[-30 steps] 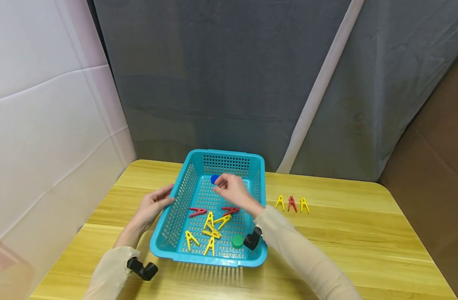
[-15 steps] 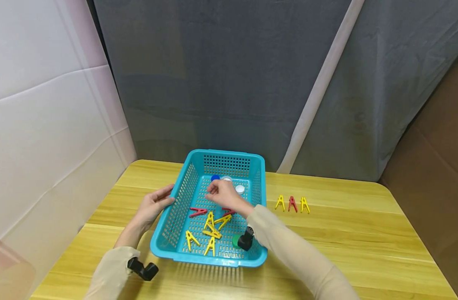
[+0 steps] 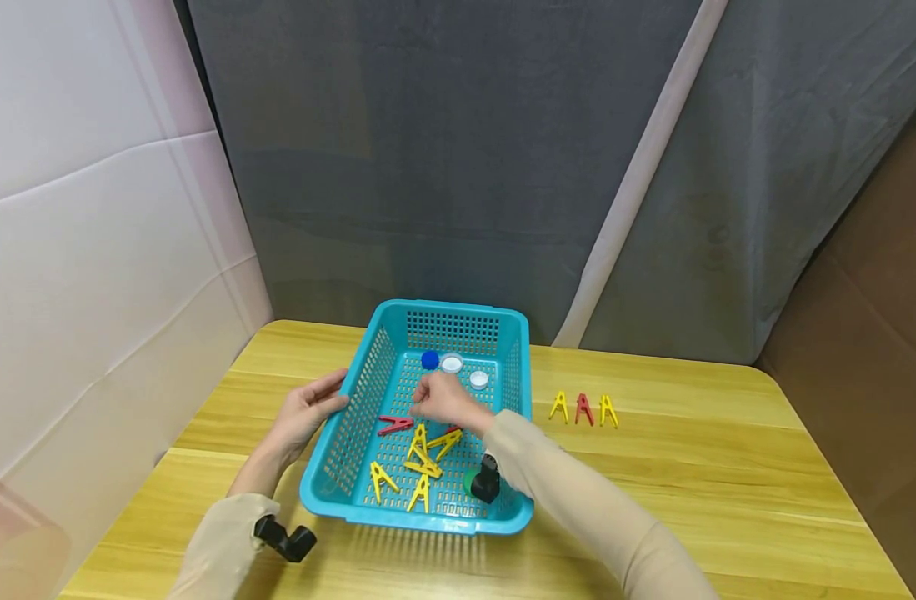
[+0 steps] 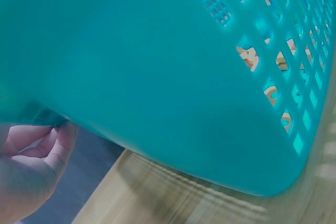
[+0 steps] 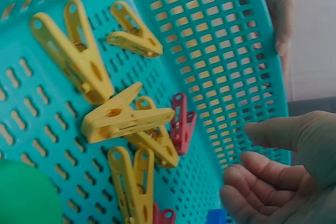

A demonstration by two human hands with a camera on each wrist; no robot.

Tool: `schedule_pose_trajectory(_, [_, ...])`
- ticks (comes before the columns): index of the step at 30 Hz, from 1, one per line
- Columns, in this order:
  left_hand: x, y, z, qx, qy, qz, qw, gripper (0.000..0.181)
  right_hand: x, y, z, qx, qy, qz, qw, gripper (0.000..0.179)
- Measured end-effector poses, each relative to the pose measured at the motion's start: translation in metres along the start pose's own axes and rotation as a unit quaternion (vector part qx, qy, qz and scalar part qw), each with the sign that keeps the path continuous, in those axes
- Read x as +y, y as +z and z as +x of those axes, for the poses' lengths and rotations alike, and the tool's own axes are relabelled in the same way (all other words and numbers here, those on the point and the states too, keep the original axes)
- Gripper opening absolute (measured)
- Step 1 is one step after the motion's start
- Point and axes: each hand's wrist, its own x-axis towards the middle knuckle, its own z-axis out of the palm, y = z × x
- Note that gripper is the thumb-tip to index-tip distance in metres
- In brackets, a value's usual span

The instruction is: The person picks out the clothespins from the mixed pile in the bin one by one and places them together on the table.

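A turquoise plastic basket [image 3: 412,520] stands on the table. My left hand [image 3: 303,417] holds its left rim; in the left wrist view the fingertips [image 4: 65,137] pinch the rim's edge. My right hand [image 3: 448,402] hovers inside the basket near a red clothespin [image 3: 395,425]. Nothing lies between its loosely bent fingers and the thumb [image 5: 278,131], which stand apart. Several yellow clothespins [image 5: 79,59] lie nearer the front, partly piled up. A second red clothespin [image 3: 453,429] is mostly covered by the right hand.
Toward the basket's far end lie a blue cap [image 3: 430,360] and two white caps [image 3: 452,364]. A green cap [image 3: 469,481] sits at the front right. On the table to the right, a red clothespin [image 3: 584,409] stands between two yellow ones in a row.
My right hand has moved from beside the blue cap toward the front of the basket, uncovering the white caps. The left hand and the basket have stayed put.
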Motion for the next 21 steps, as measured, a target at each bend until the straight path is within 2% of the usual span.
schedule_pose_trajectory(2, [0.000, 0.000, 0.000, 0.000, 0.001, 0.000, 1.0000, 0.054, 0.001, 0.003, -0.001, -0.011, 0.018, -0.009, 0.9997, 0.012])
schedule_pose_trajectory(7, [-0.001, 0.000, 0.000, 0.000, 0.001, 0.001, 1.0000, 0.053, 0.000, 0.008, -0.003, -0.033, 0.051, -0.018, 0.9980, 0.034])
schedule_pose_trajectory(10, [-0.001, -0.001, 0.000, 0.000, 0.001, -0.001, 1.0000, 0.052, 0.000, 0.012, -0.003, -0.042, 0.063, -0.035, 0.9965, 0.037])
schedule_pose_trajectory(17, [-0.002, -0.001, -0.001, 0.004, 0.003, -0.006, 1.0000, 0.054, 0.004, 0.025, -0.001, -0.053, 0.057, -0.099, 0.9920, 0.036])
schedule_pose_trajectory(21, [-0.002, 0.000, -0.001, 0.000, 0.007, -0.008, 0.9999, 0.054, 0.006, 0.029, 0.001, -0.058, 0.057, -0.115, 0.9901, 0.037])
